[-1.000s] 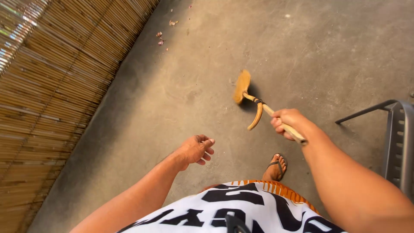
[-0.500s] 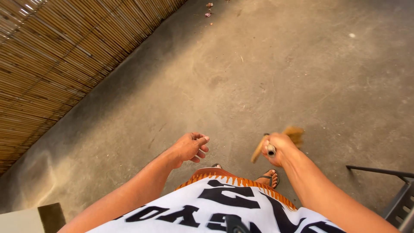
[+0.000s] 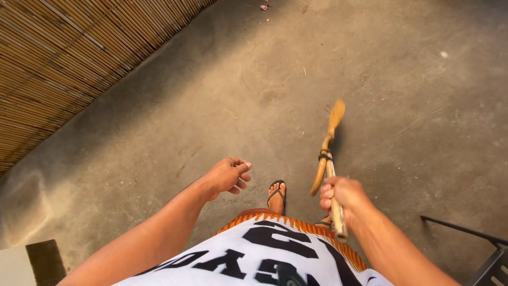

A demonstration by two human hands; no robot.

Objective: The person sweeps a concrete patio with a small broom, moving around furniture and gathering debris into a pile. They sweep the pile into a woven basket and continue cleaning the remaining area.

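I see my right hand (image 3: pixel 341 195) wrapped tight around the wooden handle of a broom (image 3: pixel 329 153), fingers closed on the stick a little below a dark band that ties a curved wooden piece alongside the handle. The broom points away from me, its straw-coloured head over the concrete floor (image 3: pixel 264 95); I cannot tell whether the bristles touch the floor. The butt end of the handle sticks out behind my right hand, toward my body.

My left hand (image 3: pixel 227 175) hangs free to the left of the broom, holding nothing, fingers loosely curled and apart from the handle. Between my left hand and the broom, one foot in a dark flip-flop (image 3: pixel 277 195) stands flat on the floor.

Well to the left of the broom, a bamboo screen (image 3: pixel 69 58) runs along the floor's edge. Far beyond the broom head, a few bits of litter (image 3: pixel 263 7) lie near the screen. To the right of the broom, a dark metal frame (image 3: pixel 471 238) pokes in at the corner.
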